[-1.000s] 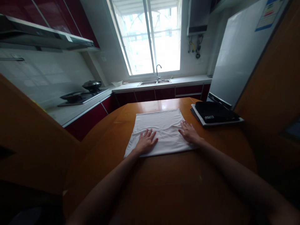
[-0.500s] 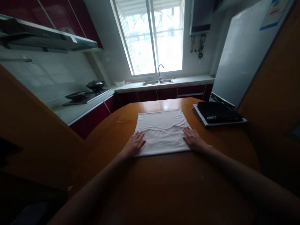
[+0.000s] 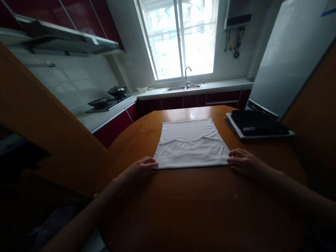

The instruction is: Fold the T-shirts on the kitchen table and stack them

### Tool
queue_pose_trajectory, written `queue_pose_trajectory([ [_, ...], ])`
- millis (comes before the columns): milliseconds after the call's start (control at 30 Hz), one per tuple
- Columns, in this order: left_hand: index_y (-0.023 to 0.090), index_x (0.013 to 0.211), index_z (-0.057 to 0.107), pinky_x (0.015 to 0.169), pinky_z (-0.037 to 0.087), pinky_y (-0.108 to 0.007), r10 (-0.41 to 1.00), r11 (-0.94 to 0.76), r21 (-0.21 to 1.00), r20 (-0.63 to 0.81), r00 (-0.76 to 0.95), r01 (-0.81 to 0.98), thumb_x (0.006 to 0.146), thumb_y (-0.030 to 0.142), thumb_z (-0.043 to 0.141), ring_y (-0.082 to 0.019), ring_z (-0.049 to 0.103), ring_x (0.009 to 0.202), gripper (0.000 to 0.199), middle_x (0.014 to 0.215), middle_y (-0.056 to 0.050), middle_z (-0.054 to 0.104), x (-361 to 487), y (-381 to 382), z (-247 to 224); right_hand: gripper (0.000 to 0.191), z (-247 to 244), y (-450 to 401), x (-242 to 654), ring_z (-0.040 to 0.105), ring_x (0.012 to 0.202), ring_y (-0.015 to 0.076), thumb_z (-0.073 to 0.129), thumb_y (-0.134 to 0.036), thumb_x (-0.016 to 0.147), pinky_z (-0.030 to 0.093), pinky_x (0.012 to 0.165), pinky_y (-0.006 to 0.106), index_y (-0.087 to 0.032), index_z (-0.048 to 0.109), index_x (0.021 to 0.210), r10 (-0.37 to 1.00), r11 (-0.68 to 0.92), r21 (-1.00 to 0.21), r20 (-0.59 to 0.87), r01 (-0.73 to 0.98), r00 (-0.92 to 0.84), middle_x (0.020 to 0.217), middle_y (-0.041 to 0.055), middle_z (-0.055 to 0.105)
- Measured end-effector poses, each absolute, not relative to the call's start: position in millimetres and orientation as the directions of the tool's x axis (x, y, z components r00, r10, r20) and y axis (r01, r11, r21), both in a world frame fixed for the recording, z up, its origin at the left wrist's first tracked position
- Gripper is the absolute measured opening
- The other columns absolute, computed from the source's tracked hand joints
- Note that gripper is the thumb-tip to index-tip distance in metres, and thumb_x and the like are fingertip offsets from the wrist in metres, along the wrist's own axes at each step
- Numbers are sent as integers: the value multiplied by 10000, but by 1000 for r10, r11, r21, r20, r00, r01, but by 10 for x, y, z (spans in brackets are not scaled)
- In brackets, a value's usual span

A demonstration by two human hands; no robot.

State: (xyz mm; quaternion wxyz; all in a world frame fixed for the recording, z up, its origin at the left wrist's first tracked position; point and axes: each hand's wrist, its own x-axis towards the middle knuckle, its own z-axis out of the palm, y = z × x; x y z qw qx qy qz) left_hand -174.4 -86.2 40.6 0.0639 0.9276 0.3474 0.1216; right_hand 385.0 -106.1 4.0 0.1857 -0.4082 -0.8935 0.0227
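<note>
The cloth (image 3: 193,143) lies flat on the brown tabletop (image 3: 191,189), right in front of us, and we make it the middle of our clock. Our left hand (image 3: 144,166) is at 8 o'clock, with its fingers pinched on the near left corner. Our right hand (image 3: 241,159) is near 4 o'clock, pinching the near right corner — so our hands are well apart.

The cloth is spread out, and it looks doubled, with a curved edge across its middle. The far part looks smooth, but small wrinkles are left in the near part — so to us it seems only partly neat. Between 2 and 3 o'clock sits a stack (image 3: 259,122), black on top with white below, and no hand touches it.

At 10 o'clock we see a pot (image 3: 117,91) and a pan (image 3: 98,103). A bowl (image 3: 142,89) is between 10 and 11, and a sink (image 3: 183,88) is at 12. We can't tell what they hold.
</note>
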Motion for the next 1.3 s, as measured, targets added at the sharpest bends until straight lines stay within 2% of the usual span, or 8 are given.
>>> queue_pose_trajectory([
  [133, 270, 1281, 648, 902, 559, -294, 576, -815, 66, 194, 794, 575, 991, 140, 496, -176, 665, 1036, 352, 1167, -77, 678, -1763, -880, 387, 279, 98, -1067, 3877, 634, 992, 233, 536, -224, 961, 492, 903, 399, -273, 700, 1182, 610, 766, -5, 325, 643, -723, 1079, 78, 699],
  [233, 241, 1273, 641, 875, 576, -307, 556, -821, -17, 202, 807, 570, 972, 96, 496, -184, 674, 1006, 364, 1136, -86, 689, -1726, -890, 391, 274, 152, -1060, 3832, 636, 932, 228, 539, -135, 931, 480, 856, 375, -235, 696, 1132, 559, 769, 127, 344, 627, -754, 1024, 81, 709],
  [400, 196, 1145, 684, 833, 584, -324, 559, -789, -18, 397, 728, 614, 960, 102, 488, -185, 677, 912, 286, 1018, -86, 702, -1658, -925, 322, 216, 136, -1089, 3750, 634, 886, 225, 528, -87, 912, 473, 816, 356, -194, 689, 1008, 581, 711, 176, 398, 681, -709, 981, 92, 702],
  [600, 199, 1136, 673, 822, 561, -284, 571, -808, 168, 464, 678, 565, 966, 118, 512, -159, 672, 917, 248, 1027, -84, 692, -1709, -1117, 365, 201, 148, -1309, 3782, 632, 923, 222, 522, -70, 885, 478, 841, 364, -198, 648, 975, 578, 741, 4, 504, 671, -641, 999, 85, 689],
  [900, 177, 1029, 659, 757, 510, -254, 711, -679, 516, 284, 644, 522, 977, 219, 500, -178, 649, 862, 172, 966, -89, 664, -1713, -1965, 625, 124, 222, -2073, 3774, 617, 870, 237, 534, -170, 857, 494, 763, 381, -238, 572, 954, 652, 756, -414, 537, 506, -535, 926, 66, 649],
  [1100, 176, 887, 669, 650, 463, -276, 732, -576, 716, 237, 638, 395, 994, 499, 434, -182, 587, 704, 413, 798, -68, 614, -1738, -2278, 683, 207, 357, -2479, 3771, 656, 813, 222, 572, -130, 857, 527, 679, 323, -255, 639, 1007, 730, 683, -553, 542, 477, -417, 887, 52, 664],
  [1200, 203, 892, 706, 628, 472, -313, 749, -533, 782, 260, 609, 323, 983, 511, 431, -208, 591, 685, 424, 779, -78, 629, -1768, -2309, 712, 261, 459, -2521, 3763, 678, 833, 234, 587, -122, 862, 546, 689, 323, -278, 663, 1056, 741, 669, -591, 580, 451, -338, 921, 52, 684],
  [1300, 256, 1037, 735, 654, 505, -335, 831, -491, 805, 319, 455, 332, 958, 423, 532, -238, 643, 750, 274, 843, -84, 689, -1782, -2212, 752, 285, 588, -2406, 3739, 684, 862, 235, 601, -132, 872, 547, 701, 316, -296, 674, 1094, 731, 672, -582, 618, 458, -288, 964, 52, 698],
])
